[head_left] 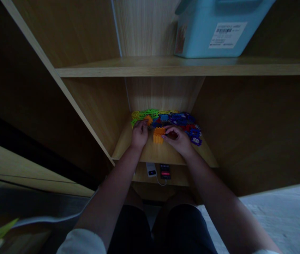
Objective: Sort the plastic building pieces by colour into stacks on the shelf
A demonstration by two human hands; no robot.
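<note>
A heap of coloured plastic interlocking pieces (176, 120), green, yellow, blue, purple and red, lies at the back of a low wooden shelf (150, 153). My left hand (139, 134) rests at the heap's left side, its fingers pinched on a small orange piece (148, 121). An orange block built of stacked pieces (158, 135) stands in front of the heap. My right hand (178, 139) touches the block's right side, fingers curled against it.
A light blue plastic bin (216, 28) with a barcode label stands on the shelf above. A white power bank (151, 169) and a small device with a red display (165, 171) lie on the shelf below. Wooden side panels close in both sides.
</note>
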